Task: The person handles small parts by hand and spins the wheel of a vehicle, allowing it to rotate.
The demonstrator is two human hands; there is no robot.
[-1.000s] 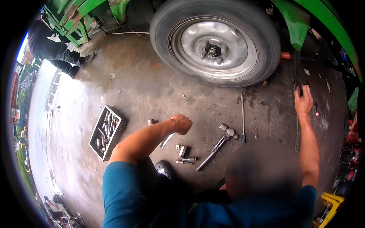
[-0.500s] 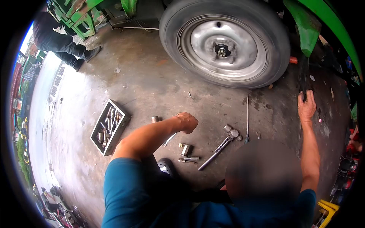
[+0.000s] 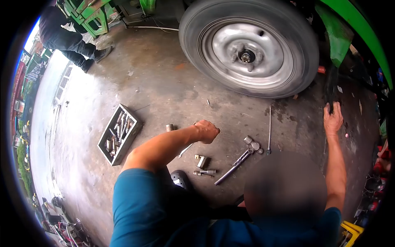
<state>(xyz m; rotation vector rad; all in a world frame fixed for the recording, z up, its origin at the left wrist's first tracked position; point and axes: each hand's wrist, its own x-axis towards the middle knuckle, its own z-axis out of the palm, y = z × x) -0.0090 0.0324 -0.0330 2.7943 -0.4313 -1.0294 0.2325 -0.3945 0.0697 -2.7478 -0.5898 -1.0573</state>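
A large tyred wheel [image 3: 251, 51] with a silver rim stands in front of me, its surface smeared by turning. My left hand [image 3: 207, 131] hangs over the floor below the wheel, fingers curled into a loose fist; I see nothing in it. To the right, my right hand [image 3: 333, 118] pinches the lower end of a black mud flap [image 3: 331, 84] under the green fender [image 3: 335, 39]. A ball-peen hammer [image 3: 240, 158] lies between my hands, near a long thin metal rod [image 3: 270, 127]. Sockets [image 3: 204, 172] and a metal block [image 3: 201, 161] rest nearer to me.
An open metal box [image 3: 119, 133] of sockets and tools sits at the left. Past it stands a person in dark trousers [image 3: 76, 45], beside a green frame [image 3: 90, 20]. A wrench [image 3: 185, 150] and a socket [image 3: 170, 127] lie by my left forearm. A yellow object [image 3: 352, 233] is at lower right.
The wheel has turned clockwise, its rim hole moving right. The whole view has shifted slightly. Both hands keep much the same place and pose.
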